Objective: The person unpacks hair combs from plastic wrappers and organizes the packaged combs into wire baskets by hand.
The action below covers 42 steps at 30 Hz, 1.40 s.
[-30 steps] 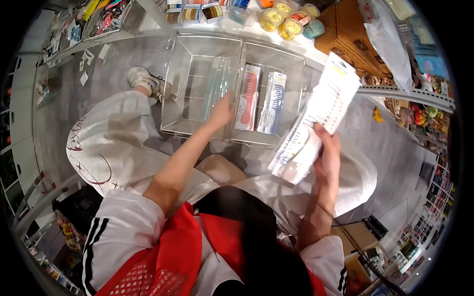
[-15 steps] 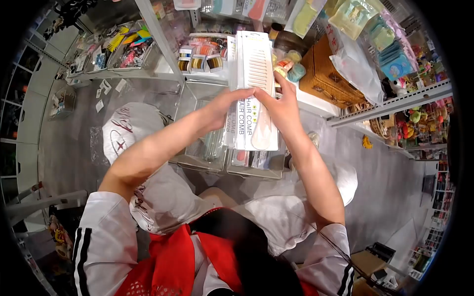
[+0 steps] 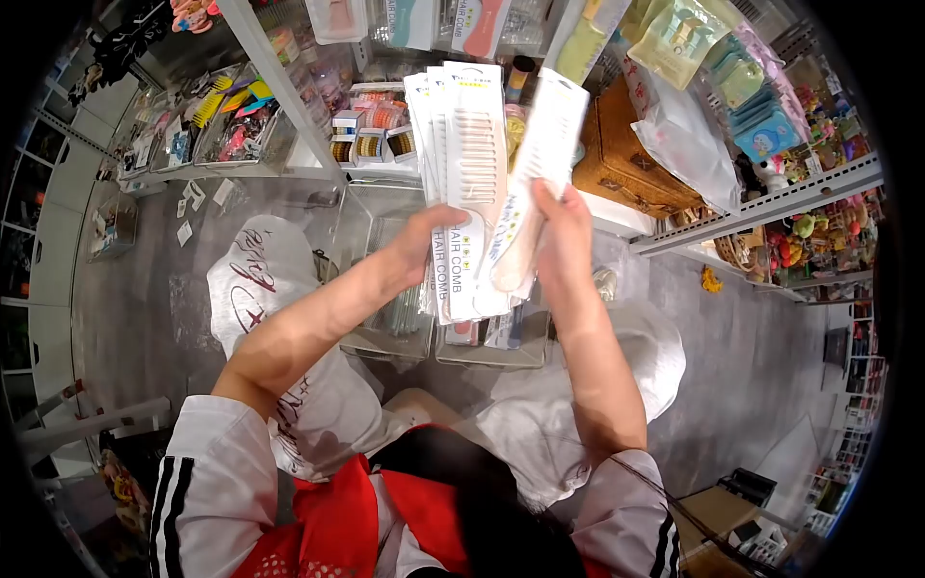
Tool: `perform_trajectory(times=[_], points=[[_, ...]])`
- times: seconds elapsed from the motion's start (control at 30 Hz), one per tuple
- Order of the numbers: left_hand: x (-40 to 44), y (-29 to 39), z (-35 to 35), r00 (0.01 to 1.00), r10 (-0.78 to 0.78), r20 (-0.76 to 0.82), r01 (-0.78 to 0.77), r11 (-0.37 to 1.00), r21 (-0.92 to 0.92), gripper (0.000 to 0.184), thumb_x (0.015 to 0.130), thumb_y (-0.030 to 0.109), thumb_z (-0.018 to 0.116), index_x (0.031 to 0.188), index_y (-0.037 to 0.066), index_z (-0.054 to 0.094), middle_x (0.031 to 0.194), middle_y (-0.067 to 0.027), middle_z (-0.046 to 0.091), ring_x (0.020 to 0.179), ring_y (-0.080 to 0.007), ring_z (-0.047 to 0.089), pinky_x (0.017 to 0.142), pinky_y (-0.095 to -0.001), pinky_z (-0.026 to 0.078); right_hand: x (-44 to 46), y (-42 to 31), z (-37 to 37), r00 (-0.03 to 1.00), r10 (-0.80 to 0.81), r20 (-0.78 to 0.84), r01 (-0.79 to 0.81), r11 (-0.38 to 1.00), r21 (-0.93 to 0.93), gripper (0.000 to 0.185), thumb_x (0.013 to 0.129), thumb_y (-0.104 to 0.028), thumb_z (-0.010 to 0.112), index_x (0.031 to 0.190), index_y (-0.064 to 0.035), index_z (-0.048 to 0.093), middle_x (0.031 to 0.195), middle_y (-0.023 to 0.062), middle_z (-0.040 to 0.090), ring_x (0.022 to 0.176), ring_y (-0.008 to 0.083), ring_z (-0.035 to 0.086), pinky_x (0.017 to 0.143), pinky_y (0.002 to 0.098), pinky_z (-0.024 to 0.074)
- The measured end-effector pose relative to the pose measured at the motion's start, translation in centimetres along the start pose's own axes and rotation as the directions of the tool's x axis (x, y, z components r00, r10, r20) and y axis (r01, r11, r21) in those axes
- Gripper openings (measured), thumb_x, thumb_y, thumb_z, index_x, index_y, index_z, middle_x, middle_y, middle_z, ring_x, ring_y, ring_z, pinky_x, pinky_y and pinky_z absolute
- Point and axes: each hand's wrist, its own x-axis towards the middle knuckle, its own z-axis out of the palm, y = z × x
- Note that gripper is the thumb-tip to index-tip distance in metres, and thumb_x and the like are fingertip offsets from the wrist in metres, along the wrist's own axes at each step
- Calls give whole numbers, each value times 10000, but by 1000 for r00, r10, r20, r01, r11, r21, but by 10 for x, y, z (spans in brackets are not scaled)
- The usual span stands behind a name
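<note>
My left hand (image 3: 424, 241) is closed on a fanned stack of packaged hair combs (image 3: 474, 154), thumb lying across the front card. The front package shows a pale cream wide-tooth comb and the words "HAIR COMB". My right hand (image 3: 565, 231) grips a separate packaged comb (image 3: 549, 135), tilted to the right and blurred at its top. Its lower end overlaps the front of the stack. Beneath the packages stand two clear plastic bins, the left bin (image 3: 381, 202) and the right bin (image 3: 491, 358), with flat packages inside.
More packaged combs (image 3: 479, 27) hang above. Boxed hair ties (image 3: 371, 144) sit on the shelf behind. A brown woven case (image 3: 631, 159) stands right of my hands, near a metal shelf rail (image 3: 771, 197). Trays of colourful accessories (image 3: 236, 130) are at left. Paper scraps (image 3: 185, 231) lie on the floor.
My right hand has drawn one packaged comb away to the right and tilted it. The stack in my left hand has shifted left and fanned out.
</note>
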Motion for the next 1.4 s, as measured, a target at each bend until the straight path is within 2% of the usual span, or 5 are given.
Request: perform_trajectory(times=[0.13,0.37,0.57,0.8,1.4], points=[[-2,13,-8,999,16,36,-18,999,40,558,708,209,509,1174,-81,408,1076,-217,550,947,-297,582,849,-380,468,11,-41,-25,1000,-7,18,5,995,100,192,861,-78,478,1026,11,522,969,103,607,846,150,584,793,282,460],[-6,10,17,946,303,-113,-252,910,330,358,838,97,474,1167,-37,433,1043,-125,572,907,-198,592,774,-316,493,-21,10,14,980,66,188,-2,947,-322,226,809,-25,571,1023,30,523,979,91,598,868,121,565,783,236,447],[-9,0,15,918,319,-234,-271,938,216,365,859,153,470,1178,-20,429,1046,-117,569,911,-185,586,778,-311,490,-22,35,20,949,-310,63,313,893,-322,263,781,-28,601,1012,61,513,919,120,598,805,140,572,734,247,451],[-11,5,6,952,246,-180,-217,962,168,400,844,140,501,1189,-40,406,1066,-142,562,926,-203,589,797,-316,492,-11,15,4,986,127,105,-121,991,-57,210,787,15,579,978,68,508,927,128,588,810,159,573,751,275,458],[-23,4,8,958,259,-125,-232,953,193,413,823,111,530,1191,-36,413,1079,-143,554,932,-202,583,803,-315,486,-29,17,6,934,191,302,-152,977,-148,292,795,10,561,1075,48,487,1031,114,582,913,158,565,805,274,443]])
